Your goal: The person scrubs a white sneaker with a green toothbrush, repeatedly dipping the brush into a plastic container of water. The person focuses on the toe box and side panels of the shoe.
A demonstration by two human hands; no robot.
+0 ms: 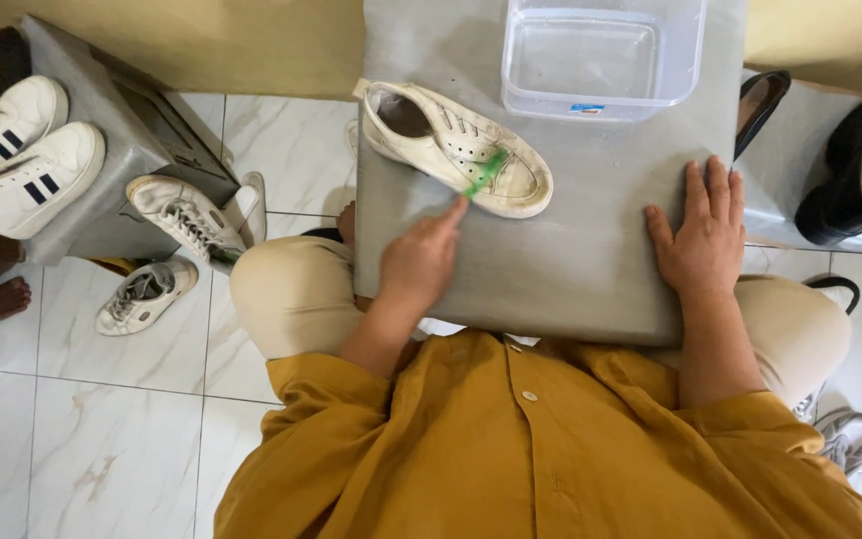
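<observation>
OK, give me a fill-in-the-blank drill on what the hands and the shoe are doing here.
1. The left hand holds a ____ brush against the cream sneaker.
2. The right hand lies ____ on the grey board, holding nothing.
3. Beyond the sneaker stands a clear plastic ____.
4. The sneaker's toe points toward the ____ hand.

Missing words: green; flat; tub; right
</observation>
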